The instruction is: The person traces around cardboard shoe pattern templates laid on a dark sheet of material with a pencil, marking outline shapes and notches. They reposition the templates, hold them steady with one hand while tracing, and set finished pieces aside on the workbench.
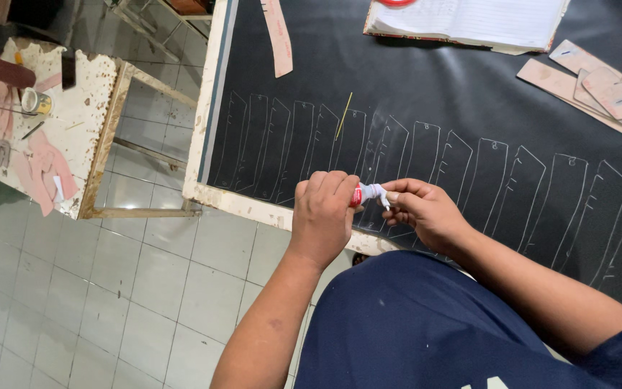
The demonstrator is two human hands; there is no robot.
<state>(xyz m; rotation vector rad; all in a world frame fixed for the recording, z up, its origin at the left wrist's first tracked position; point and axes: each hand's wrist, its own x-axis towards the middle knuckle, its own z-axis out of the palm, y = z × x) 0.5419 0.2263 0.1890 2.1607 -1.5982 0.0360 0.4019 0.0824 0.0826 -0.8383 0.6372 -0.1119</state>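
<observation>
My left hand [323,214] is closed around a small correction-fluid pen with a red body and white tip [367,194]. My right hand [422,210] pinches the white tip end of that same pen. Both hands meet over the near edge of a black sheet [426,86] spread on a table. A row of several narrow white outlines [426,155] is traced across the sheet, just beyond my hands.
Pinkish card templates [599,83] lie at the far right, a long one [279,36] at the top, an open notebook [469,21] beyond. A thin yellow stick [344,115] rests on the sheet. A worn white side table [59,108] with a tin stands left over tiled floor.
</observation>
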